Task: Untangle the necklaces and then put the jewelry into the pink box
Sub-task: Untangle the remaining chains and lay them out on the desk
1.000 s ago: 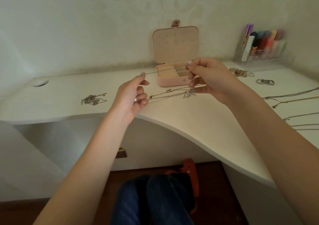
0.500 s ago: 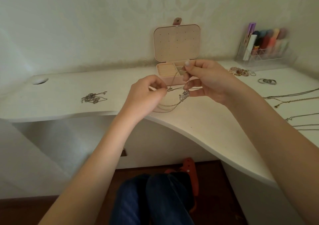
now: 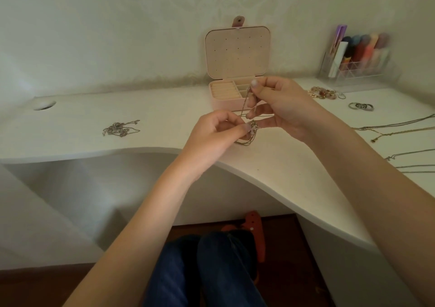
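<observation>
Both hands work over the white desk [image 3: 294, 165], just in front of the pink jewelry box [image 3: 226, 99]. The right hand [image 3: 282, 109] pinches a thin chain necklace [image 3: 244, 104] between thumb and forefinger at its upper end, the remaining fingers loosely curled beneath. The chain hangs from that pinch down toward 7 o'clock. The left hand [image 3: 211, 137] pinches the lower bunch of the same chain at its fingertips, fingers curled; a pendant or knot sits at the pinch, detail unclear. Slack loops of chain droop beneath the left fingertips; whether they touch the desk cannot be told.

The box stands open at 12 o'clock from the hands, lid upright, compartments showing. A tangled silver chain [image 3: 121, 128] lies on the desk at 9 o'clock, well apart. At 3 o'clock lie straightened chains [image 3: 395, 128]; at 2 o'clock, rings [image 3: 360, 106] and a bead cluster [image 3: 323, 93]. A clear organizer [image 3: 357, 71] stands at 1 o'clock.
</observation>
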A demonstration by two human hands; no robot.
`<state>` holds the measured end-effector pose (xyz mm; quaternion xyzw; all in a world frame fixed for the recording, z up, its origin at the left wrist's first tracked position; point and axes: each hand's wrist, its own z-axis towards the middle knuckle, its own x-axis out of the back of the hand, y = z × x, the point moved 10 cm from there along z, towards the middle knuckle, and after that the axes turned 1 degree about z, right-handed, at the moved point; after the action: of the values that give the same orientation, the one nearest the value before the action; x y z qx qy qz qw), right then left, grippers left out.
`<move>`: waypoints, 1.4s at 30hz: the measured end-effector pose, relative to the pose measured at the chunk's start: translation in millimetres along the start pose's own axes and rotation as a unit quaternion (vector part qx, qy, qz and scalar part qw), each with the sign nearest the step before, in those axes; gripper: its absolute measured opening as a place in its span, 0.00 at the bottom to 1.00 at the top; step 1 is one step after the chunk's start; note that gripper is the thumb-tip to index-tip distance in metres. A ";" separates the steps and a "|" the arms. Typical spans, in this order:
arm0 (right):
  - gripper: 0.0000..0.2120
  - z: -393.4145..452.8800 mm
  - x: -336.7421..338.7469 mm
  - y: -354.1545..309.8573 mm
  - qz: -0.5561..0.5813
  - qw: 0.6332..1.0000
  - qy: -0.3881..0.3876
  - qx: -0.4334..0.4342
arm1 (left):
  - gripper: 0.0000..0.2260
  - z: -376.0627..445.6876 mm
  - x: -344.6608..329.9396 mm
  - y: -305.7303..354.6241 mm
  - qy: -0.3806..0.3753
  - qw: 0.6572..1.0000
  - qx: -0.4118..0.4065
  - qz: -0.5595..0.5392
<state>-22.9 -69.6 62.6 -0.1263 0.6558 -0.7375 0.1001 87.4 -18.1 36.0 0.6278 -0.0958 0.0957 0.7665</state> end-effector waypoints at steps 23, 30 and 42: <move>0.08 -39.7 2.8 10.2 -0.268 0.962 -0.039 0.026 | 0.08 6.3 -9.7 -0.8 -0.091 0.991 -0.068 -0.075; 0.03 -40.7 0.8 23.8 -0.147 0.987 -0.064 -0.028 | 0.06 6.2 -13.0 0.2 -0.114 0.987 -0.080 -0.078; 0.14 -40.0 6.1 17.1 -0.139 0.990 -0.026 0.025 | 0.08 4.3 -14.1 2.5 -0.089 0.990 -0.107 -0.024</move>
<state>-41.8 -35.9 41.7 -0.2329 0.6103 -0.7570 0.0174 73.0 -22.2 35.4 0.5507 -0.1580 0.0100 0.8196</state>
